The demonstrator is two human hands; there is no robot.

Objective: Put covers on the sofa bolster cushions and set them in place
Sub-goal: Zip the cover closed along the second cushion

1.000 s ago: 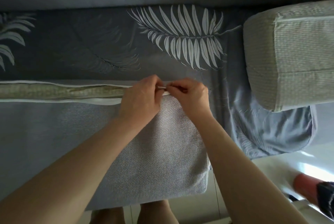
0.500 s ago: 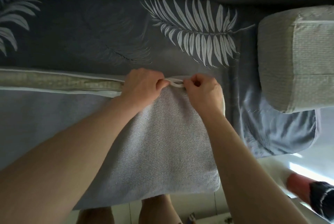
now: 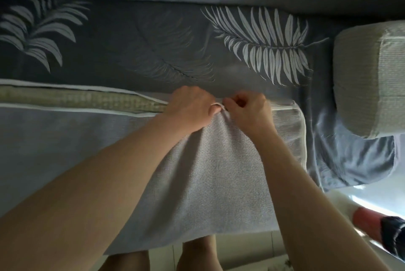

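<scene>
We see the bolster cushion (image 3: 214, 174) lying under both hands on the leaf-print sofa sheet (image 3: 135, 51), its long axis running from 9 to 3 o'clock. Our left hand (image 3: 188, 109) pinches the white-piped edge of the grey woven cover (image 3: 65, 139) at the open seam; at 3 o'clock of it, almost touching, our right hand (image 3: 247, 109) curls round the same edge. The greenish inner cushion (image 3: 76, 100) shows through the opening toward 9 o'clock. A second bolster (image 3: 368, 82) sits at 3 o'clock.
</scene>
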